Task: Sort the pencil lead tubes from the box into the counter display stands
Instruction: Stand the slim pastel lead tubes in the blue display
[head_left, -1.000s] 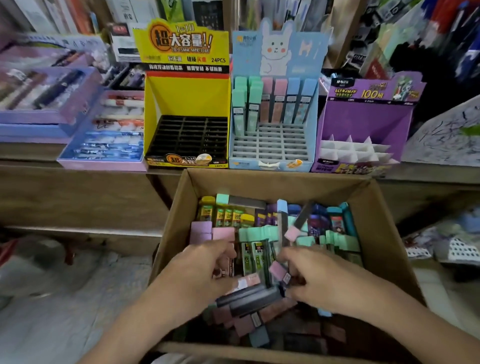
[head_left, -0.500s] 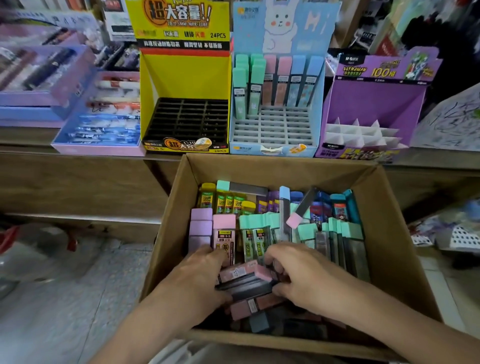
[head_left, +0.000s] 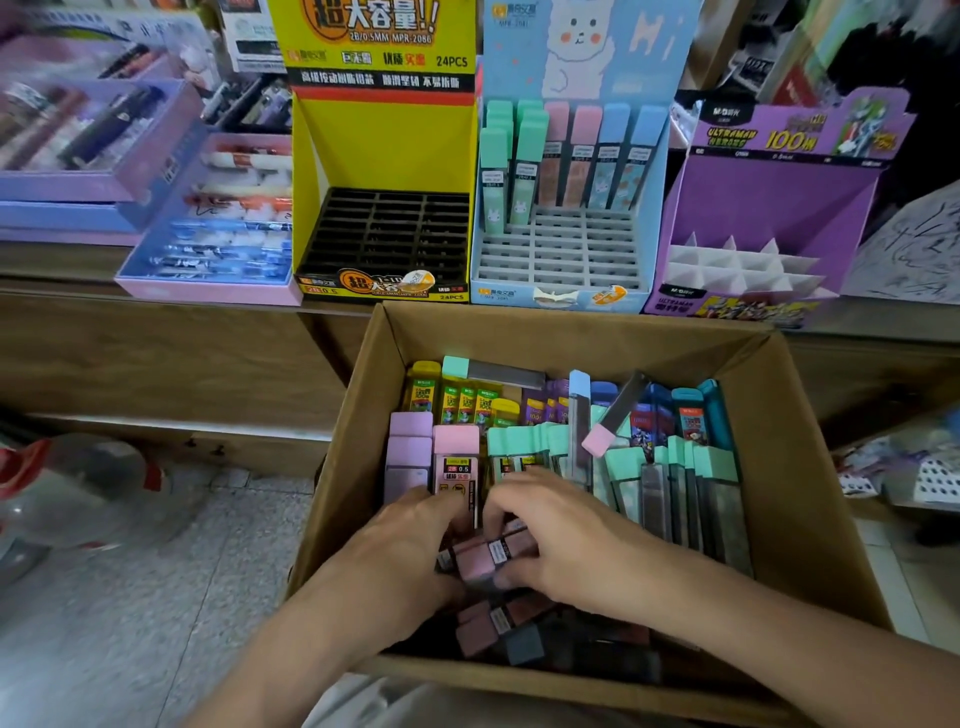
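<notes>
Lower centre, down in the box (head_left: 571, 325), my right hand (head_left: 563, 540) curls round a bunch of pink tubes (head_left: 483, 560), my left hand (head_left: 410, 551) cupped at their end, its grip hidden, so best I square them up before lifting to the stands (head_left: 384, 150) above.
</notes>
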